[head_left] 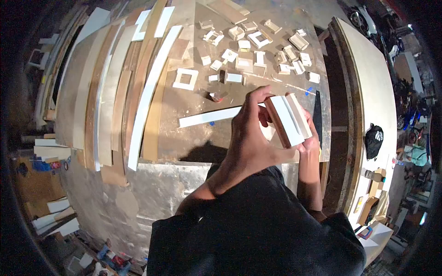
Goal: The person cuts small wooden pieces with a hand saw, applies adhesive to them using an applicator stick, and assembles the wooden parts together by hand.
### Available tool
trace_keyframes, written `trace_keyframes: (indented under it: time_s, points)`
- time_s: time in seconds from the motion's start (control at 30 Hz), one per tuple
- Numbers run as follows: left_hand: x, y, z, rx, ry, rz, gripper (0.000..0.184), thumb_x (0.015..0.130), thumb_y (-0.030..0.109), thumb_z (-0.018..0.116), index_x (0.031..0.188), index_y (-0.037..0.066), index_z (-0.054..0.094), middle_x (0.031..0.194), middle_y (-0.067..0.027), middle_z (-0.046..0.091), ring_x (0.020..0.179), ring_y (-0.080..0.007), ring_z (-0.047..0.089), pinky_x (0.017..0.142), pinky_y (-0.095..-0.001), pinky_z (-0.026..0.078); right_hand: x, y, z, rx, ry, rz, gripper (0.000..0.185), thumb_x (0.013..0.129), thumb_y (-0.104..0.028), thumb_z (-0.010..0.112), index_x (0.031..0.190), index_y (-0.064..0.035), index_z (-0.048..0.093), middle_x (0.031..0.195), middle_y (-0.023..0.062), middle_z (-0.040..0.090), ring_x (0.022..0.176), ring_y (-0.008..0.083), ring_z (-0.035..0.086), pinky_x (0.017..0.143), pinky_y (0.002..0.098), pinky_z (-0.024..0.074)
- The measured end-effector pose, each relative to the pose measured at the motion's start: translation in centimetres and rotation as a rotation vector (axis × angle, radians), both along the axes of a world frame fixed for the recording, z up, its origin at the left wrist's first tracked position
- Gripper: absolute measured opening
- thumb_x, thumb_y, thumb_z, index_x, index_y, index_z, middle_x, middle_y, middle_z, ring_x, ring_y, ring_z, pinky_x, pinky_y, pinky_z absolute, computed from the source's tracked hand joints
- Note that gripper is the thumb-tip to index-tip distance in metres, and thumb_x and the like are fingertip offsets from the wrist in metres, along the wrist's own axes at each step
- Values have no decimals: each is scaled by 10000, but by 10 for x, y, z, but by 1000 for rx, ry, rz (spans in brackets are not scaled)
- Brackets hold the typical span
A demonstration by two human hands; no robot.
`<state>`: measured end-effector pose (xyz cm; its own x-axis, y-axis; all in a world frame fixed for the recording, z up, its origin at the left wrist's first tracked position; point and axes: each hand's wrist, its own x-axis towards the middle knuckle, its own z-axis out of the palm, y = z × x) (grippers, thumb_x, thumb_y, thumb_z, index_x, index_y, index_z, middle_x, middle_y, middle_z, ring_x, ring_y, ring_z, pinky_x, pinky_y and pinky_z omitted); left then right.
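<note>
A small block-like wooden piece (286,120) with a white face, brown side and pale raised strip is held tilted above the worktable. My left hand (248,131) is closed around its left side, with the thumb below and fingers curled at the top. On the other side, my right hand (311,135) grips the piece's right and lower end; some of its fingers are hidden behind it. Behind my left hand, a long white strip (207,116) lies on the table. A dark triangular blade-like tool (317,115) lies just right of my right hand.
Several small wooden assemblies, including a square frame (185,79), are scattered over the worktable (184,142). Long boards (122,87) are stacked at left. At right, a pale-topped bench (373,78) holds a black cap-like item (374,140). A blue object (309,91) lies near the table's right edge.
</note>
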<state>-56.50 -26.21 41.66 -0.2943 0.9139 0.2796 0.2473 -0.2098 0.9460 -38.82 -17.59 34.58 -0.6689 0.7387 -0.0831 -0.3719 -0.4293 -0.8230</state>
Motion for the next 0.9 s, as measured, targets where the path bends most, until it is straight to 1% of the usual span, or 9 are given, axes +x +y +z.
trace_keyframes:
  time_s: [0.03,0.07,0.17,0.2,0.27,0.53,0.73,0.83,0.9]
  points:
    - [6,-1,5,4,3,-3,988,531,194,914,1369,48,410,1055,-104,632,849,-164,607,755,-309,506,2,2,-3,-30,-31,-9,1389,364,-483,996,1482,46,364,1346,159,600,1201,214,614,1060,337,453]
    - [11,-2,10,3,28,19,972,533,192,912,1360,49,420,1049,-103,629,852,-172,608,752,-311,505,1,4,-8,-2,73,-39,1028,634,-394,849,1464,11,396,1309,196,607,1141,266,642,1022,387,500]
    - [16,-1,16,-2,48,18,934,529,186,911,1328,48,447,1008,-103,620,850,-185,610,746,-312,501,8,12,-16,41,180,-70,552,960,-283,618,1427,-36,455,1280,246,603,1123,360,644,990,494,533]
    - [18,0,15,36,75,14,919,530,183,908,1318,47,456,998,-105,614,842,-187,607,739,-315,498,12,13,-14,37,152,-53,975,636,-343,819,1459,-15,414,1308,206,602,1163,322,629,1038,450,486]
    - [20,0,16,74,99,11,878,537,178,898,1292,42,471,1004,-119,596,825,-201,602,722,-325,492,11,12,-12,52,173,-47,1396,323,-387,1018,1495,1,366,1335,179,595,1208,310,607,1080,429,447]
    - [17,4,15,111,104,-15,872,548,203,903,1285,33,469,1027,-146,579,817,-228,606,710,-342,492,15,10,-12,4,180,-50,1350,373,-340,1008,1497,0,342,1313,200,596,1187,319,616,1059,441,471]
    - [5,3,7,94,92,-18,897,515,242,918,1266,28,478,974,-142,593,792,-240,615,706,-354,500,9,5,-13,-43,120,-51,1336,413,-370,1005,1493,35,331,1293,196,611,1081,262,675,944,361,563]
    - [0,4,5,94,79,-12,888,504,227,907,1259,29,483,946,-137,598,785,-239,618,703,-352,501,-3,-2,-5,-22,75,-186,1340,427,-384,1004,1493,52,319,1285,196,617,983,224,709,819,297,606]
    - [-4,3,3,111,52,-21,870,502,206,890,1252,30,485,941,-137,598,789,-236,620,699,-348,498,-2,-2,-8,-22,35,-177,1372,413,-433,1005,1491,61,315,1289,191,616,976,216,711,796,289,609]
